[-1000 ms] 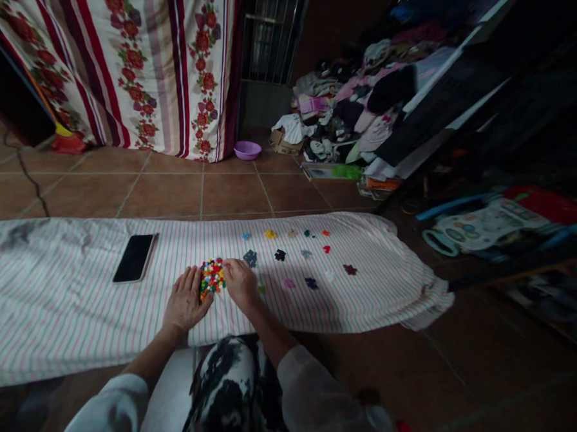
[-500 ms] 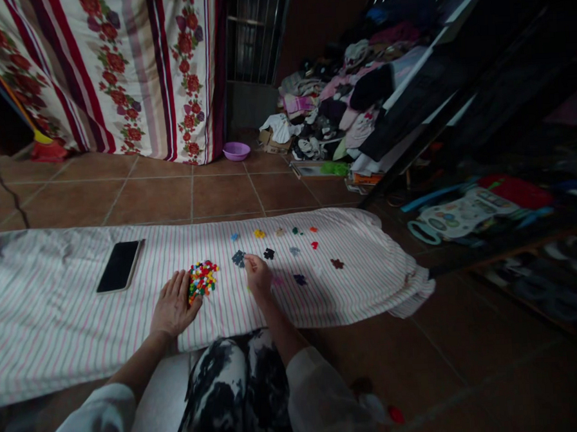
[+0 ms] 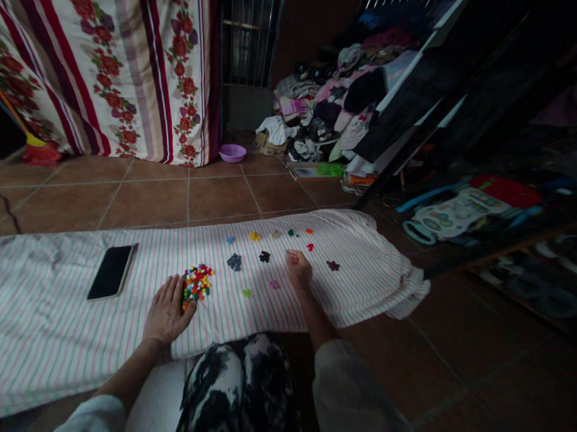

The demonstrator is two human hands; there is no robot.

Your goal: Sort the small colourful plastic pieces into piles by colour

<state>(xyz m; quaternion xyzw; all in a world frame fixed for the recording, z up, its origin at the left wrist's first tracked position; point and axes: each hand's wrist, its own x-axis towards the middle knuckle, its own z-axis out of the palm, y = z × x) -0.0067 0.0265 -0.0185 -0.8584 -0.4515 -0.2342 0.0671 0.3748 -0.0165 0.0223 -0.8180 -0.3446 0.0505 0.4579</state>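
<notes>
Left hand [image 3: 164, 313]: flat, fingers loosely extended, beside the mixed pieces [image 3: 198, 284] on striped cloth [image 3: 58, 347]
Right hand [image 3: 300, 272]: fingers curled, reaching among colour clusters [image 3: 264, 256] (cannot tell whether it grips anything)

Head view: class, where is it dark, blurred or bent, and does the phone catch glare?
Head view: dim light, near-black at upper right; soft blur toward the right edge; the curtain leans outward, probably lens stretch; faint shadow on the cloth beside the right hand; no clear glare on the phone.
</notes>
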